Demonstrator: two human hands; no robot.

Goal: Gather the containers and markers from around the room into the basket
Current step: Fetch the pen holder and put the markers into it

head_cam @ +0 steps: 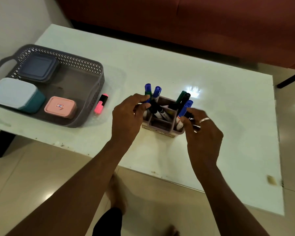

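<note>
A grey perforated basket (94, 92) sits at the table's left end. Inside lie a dark blue square container (38, 68), a white-lidded teal container (14, 94) and a small pink container (60, 107). A pink highlighter (101, 103) lies on the table just right of the basket. At the middle stands a compartmented marker holder (162, 125) full of blue, green and black markers (157, 92). My left hand (128, 116) pinches markers at the holder's left side. My right hand (203, 133), with a ring, grips a blue marker (185, 109) at its right side.
The white glossy table (211, 99) has its front edge close to me and tiled floor below. A dark red sofa (194, 23) runs along the back. My bare feet (117, 193) show under the table edge.
</note>
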